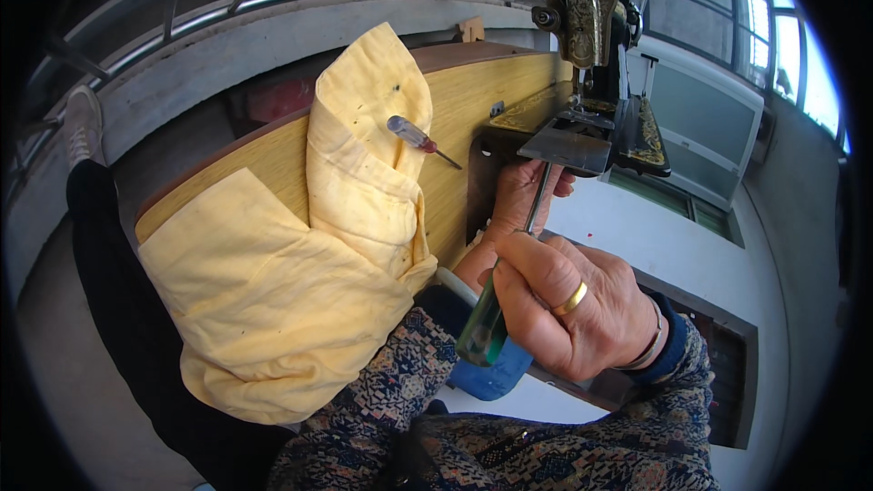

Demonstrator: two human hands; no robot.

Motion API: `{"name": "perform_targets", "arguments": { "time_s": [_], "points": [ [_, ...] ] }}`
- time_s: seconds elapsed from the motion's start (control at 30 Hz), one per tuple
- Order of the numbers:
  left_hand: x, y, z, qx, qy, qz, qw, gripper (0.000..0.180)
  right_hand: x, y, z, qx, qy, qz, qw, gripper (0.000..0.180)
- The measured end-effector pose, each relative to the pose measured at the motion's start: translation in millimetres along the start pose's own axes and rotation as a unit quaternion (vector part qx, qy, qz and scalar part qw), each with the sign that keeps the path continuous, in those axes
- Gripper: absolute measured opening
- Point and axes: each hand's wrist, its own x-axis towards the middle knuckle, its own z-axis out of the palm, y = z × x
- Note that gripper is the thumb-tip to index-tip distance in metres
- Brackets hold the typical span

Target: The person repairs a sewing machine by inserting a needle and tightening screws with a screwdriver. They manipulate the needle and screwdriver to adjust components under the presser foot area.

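Note:
A screwdriver with a green handle (483,332) is gripped in my right hand (577,305), which wears a gold ring. Its metal shaft points up and away, and the tip reaches the near edge of the sliding metal plate on the black sewing machine (589,14). My left hand (520,195) is below that plate, beyond the right hand, with its fingers curled; whatever they hold is hidden. A smaller screwdriver (412,134) with a clear and red handle rests across the yellow cloth (282,282), its tip over the wooden table top (455,82).
The yellow cloth spreads over the table's left part and hangs over its near edge. A blue rounded thing (491,380) is below my hands. Metal railings (273,0) run along the back left. At the left, another person's dark-clad leg (118,264) and shoe show.

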Motion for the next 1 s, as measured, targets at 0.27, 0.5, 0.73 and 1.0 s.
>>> {"name": "perform_targets", "arguments": {
  "time_s": [0.27, 0.5, 0.73, 1.0],
  "points": [
    [3.8, -3.4, 1.4, 0.039, 0.006, -0.001, 0.999, 0.022, -0.6, -1.1, 4.8, -0.029, 0.012, -0.026, 0.999, 0.031],
    [3.8, -3.9, -1.7, 0.063, 0.005, -0.003, 0.998, 0.031, -2.3, -2.9, 4.6, -0.036, 0.001, -0.018, 0.999, 0.033],
    [4.5, -5.3, -2.9, 0.057, 0.002, -0.001, 0.998, 0.029, -1.3, -2.0, 4.3, -0.03, 0.005, -0.016, 0.999, 0.034],
    [4.6, -8.1, -4.1, 0.048, -0.006, 0.014, 0.999, 0.029, 0.3, -3.5, 2.2, -0.026, 0.011, -0.008, 1.0, 0.035]
  ]
}}
